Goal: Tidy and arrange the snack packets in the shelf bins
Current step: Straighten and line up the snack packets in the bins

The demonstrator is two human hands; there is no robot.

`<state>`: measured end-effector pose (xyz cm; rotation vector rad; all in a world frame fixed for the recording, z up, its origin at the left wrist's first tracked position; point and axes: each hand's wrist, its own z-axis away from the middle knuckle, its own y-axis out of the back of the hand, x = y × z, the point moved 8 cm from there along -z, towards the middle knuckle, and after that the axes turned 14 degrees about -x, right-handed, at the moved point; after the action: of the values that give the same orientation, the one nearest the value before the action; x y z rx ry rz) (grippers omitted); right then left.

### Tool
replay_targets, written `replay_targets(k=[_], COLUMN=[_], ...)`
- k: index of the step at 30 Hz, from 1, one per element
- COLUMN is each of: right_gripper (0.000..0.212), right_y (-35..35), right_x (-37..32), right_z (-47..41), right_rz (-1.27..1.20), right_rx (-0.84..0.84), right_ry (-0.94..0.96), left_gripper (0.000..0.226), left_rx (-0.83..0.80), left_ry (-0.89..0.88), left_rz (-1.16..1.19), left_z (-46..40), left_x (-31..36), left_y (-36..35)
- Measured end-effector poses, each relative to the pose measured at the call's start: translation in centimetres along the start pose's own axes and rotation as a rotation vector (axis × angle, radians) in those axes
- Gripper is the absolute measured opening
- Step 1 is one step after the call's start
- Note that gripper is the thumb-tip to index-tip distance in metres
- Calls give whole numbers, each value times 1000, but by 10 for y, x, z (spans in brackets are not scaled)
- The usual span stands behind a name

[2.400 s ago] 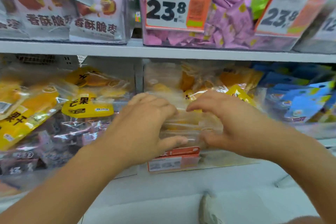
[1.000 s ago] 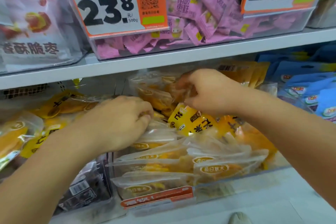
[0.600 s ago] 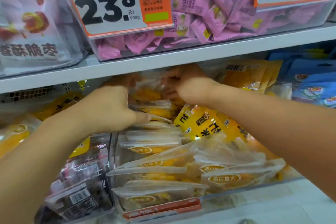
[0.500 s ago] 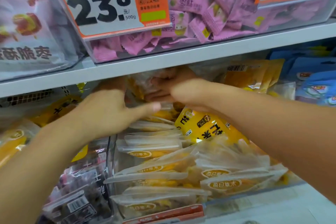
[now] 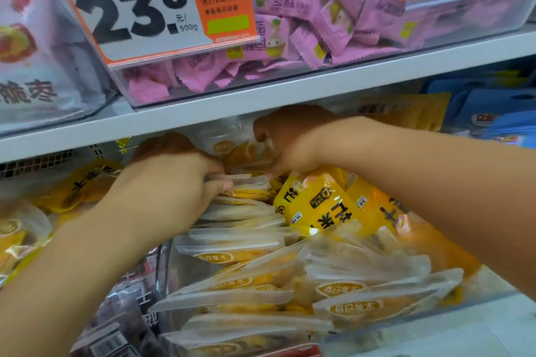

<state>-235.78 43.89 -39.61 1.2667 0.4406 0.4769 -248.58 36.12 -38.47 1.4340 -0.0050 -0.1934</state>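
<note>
Head view: you are reaching both hands into the clear shelf bin (image 5: pixel 165 284) of frosted snack packets (image 5: pixel 232 249).

Your left hand (image 5: pixel 171 188) is curling its fingers over the packet stack at 9 o'clock of centre, thumb pressing the packet tops. Your right hand (image 5: pixel 293 142) is pinching one clear packet of yellow snack (image 5: pixel 240 148) at 12 o'clock, lifted at the back of the bin beneath the upper shelf edge (image 5: pixel 261 98). Yellow pouches (image 5: pixel 316 203) are lying at 3 o'clock of the stack, under your right forearm. Pink packets (image 5: pixel 290 9) are filling the bin above at 12 o'clock, behind the 23.8 price tag (image 5: pixel 139 9). Dark packets (image 5: pixel 121 324) are sitting at 7 o'clock.
</note>
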Motion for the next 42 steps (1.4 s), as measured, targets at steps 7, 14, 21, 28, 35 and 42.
replay_targets(k=[7,14,21,28,35,42], right_gripper=[15,14,43,9,32,58], right_y=[-4,0,-21,-35,-44,-29], right_x=[0,-12,-12,-11,16,-16], right_z=[-16,-17,-8,7,-9,-8], right_rz=[-209,-604,-489,343,489,147], right_rx=[156,118,-212,-348,-464,-281], right_ry=[-28,230,238,-5,-117,226], left_gripper=[52,29,49,24,22,19], left_rx=[-105,54,-177,-172,-135,-129], left_ry=[-81,-26,-64,-93,-94,-68], left_rz=[35,183,154,97,185,118], left_z=[-1,-4,-18,-16,-23,-20], left_x=[3,-2,1,-3,-14,-10], left_y=[-9,-3,-19,-16,-18,-15])
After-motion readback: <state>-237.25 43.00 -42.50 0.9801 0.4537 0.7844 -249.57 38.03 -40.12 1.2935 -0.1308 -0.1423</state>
